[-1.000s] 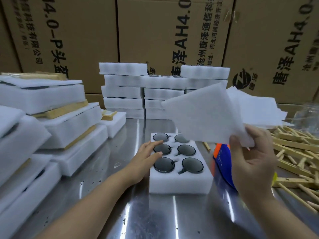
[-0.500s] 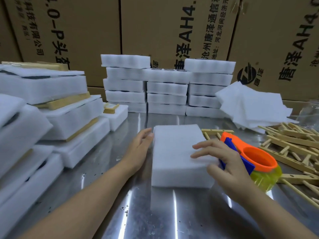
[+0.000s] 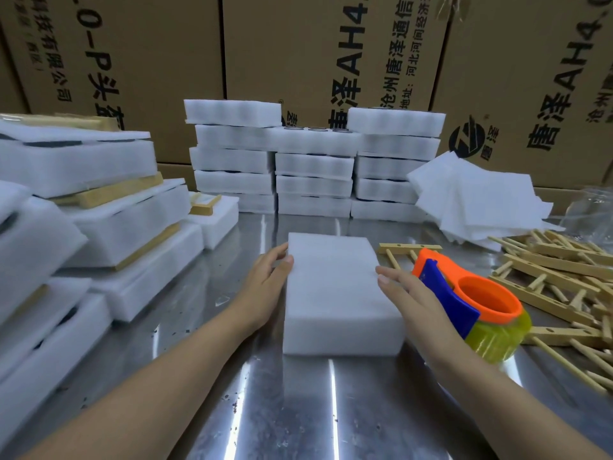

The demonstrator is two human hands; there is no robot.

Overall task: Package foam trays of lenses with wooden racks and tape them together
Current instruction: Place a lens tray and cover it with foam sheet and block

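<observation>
Both open hands, left hand and right hand, are flanking the covered foam tray, fingers spread on its soft, light, crushable long sides, probably the best hold.

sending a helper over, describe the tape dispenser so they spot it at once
On the steel table, look just right of the white foam block between the hands. The tape dispenser rests against the wooden racks: the only orange, blue and yellow thing there.

Printed cardboard boxes behind table
</observation>
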